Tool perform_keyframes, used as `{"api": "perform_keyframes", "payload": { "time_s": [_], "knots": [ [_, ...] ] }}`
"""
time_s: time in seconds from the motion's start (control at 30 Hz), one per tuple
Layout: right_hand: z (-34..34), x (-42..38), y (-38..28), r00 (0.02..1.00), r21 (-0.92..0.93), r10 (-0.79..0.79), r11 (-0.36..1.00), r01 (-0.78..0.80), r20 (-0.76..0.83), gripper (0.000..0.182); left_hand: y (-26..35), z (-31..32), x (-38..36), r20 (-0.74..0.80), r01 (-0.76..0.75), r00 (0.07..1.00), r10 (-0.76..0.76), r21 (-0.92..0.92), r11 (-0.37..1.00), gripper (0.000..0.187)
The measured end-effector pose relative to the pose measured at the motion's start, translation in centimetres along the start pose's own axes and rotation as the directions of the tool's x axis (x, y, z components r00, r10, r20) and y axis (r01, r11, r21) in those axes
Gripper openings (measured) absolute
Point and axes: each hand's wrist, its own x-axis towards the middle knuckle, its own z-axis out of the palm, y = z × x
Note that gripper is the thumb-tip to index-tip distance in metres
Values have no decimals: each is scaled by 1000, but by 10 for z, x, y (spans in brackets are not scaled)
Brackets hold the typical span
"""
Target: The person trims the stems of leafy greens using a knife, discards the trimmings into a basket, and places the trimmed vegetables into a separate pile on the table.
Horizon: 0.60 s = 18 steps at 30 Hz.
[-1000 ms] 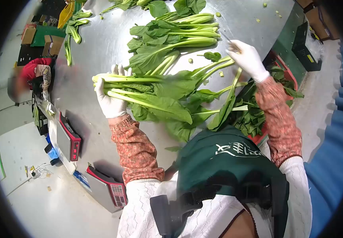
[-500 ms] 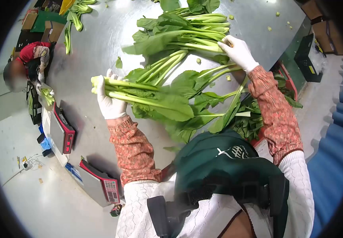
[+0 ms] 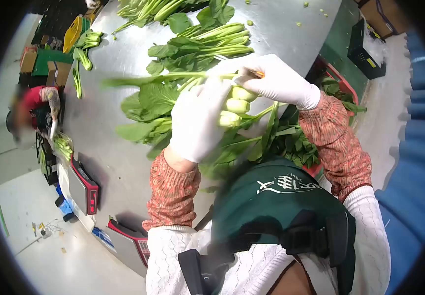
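My left hand (image 3: 198, 118), in a white glove, is wrapped round a bunch of choy sum (image 3: 235, 105). The pale cut ends face right and the leaves spread out to the left. My gloved right hand (image 3: 281, 81) is closed at those ends, its fingertips on the end of a single choy sum stalk (image 3: 173, 77) lying across the top of the bunch. A small orange piece (image 3: 258, 73) shows between the right fingers; what it belongs to is hidden. Just beyond both hands lies a pile of choy sum (image 3: 222, 42) on the metal table (image 3: 119, 162).
More greens (image 3: 148, 10) lie at the far side. Two scales (image 3: 82, 187) stand along the left edge, where a person in red (image 3: 40, 101) handles greens. A red crate (image 3: 342, 81) with leaves is on my right, near a black crate (image 3: 367, 51).
My left hand has moved right with its bunch, cut ends now facing right. My right hand has left the pile and come to the bunch. The view has shifted.
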Motion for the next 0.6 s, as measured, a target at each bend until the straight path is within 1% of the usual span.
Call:
{"api": "perform_keyframes", "payload": {
  "time_s": [0.03, 0.1, 0.13, 0.17, 0.2, 0.23, 0.27, 0.3, 0.33, 0.37, 0.4, 0.5, 0.53, 0.57, 0.6],
  "knots": [
    [1, -5, 0, 999, 47, -30, 998, 31, -27, 30, 2, 4, 0, -8, 2, 1000, -3, -61, 998, 53],
    [1, -15, -5, 992, 136, -90, 986, 101, -87, 33, -2, 15, -8, -59, 29, 997, -48, -283, 959, 45],
    [-11, -28, -19, 962, 132, 269, 953, -271, 34, 36, -5, 18, -11, -78, 40, 994, -76, -390, 920, 41],
    [1, -33, 1, 989, 297, -10, 953, 54, -149, 32, -5, 19, -15, 20, 170, 981, -192, -564, 808, 32],
    [7, -39, 14, 957, 82, -121, 986, 148, -264, 27, 0, 14, -17, 118, 282, 953, -279, -684, 672, 33],
    [10, -45, 21, 904, -144, -250, 967, 212, -346, 24, 4, 9, -18, 227, 386, 910, -348, -770, 507, 33],
    [11, -58, 7, 947, -232, -65, 973, -10, -316, 27, 3, 9, -21, 265, 411, 902, -341, -769, 490, 34],
    [15, -66, 6, 927, -417, -201, 907, 54, -318, 44, -2, 9, -23, 304, 435, 894, -330, -767, 472, 34],
    [18, -71, 6, 928, -449, -218, 891, 64, -300, 48, -3, 9, -24, 344, 459, 884, -316, -764, 454, 35],
    [21, -74, 6, 930, -483, -234, 873, 72, -283, 51, 0, 8, -23, 328, 440, 895, -302, -760, 478, 35],
    [23, -75, 3, 947, -513, -182, 858, 22, -265, 52, 4, 6, -21, 312, 420, 905, -287, -758, 500, 35],
    [23, -76, 2, 949, -536, -148, 844, -26, -279, 49, 14, 0, -18, 282, 373, 927, -248, -758, 535, 36],
    [23, -74, 8, 932, -499, -126, 864, -65, -339, 46, 15, -1, -19, 282, 370, 928, -242, -760, 535, 36],
    [22, -69, 34, 940, -500, 11, 845, -192, -342, 42, 16, -3, -21, 282, 368, 929, -238, -761, 534, 36],
    [20, -72, 69, 932, -532, 95, 799, -282, -350, 37, 15, -3, -23, 263, 338, 940, -216, -783, 522, 33]
  ]
}}
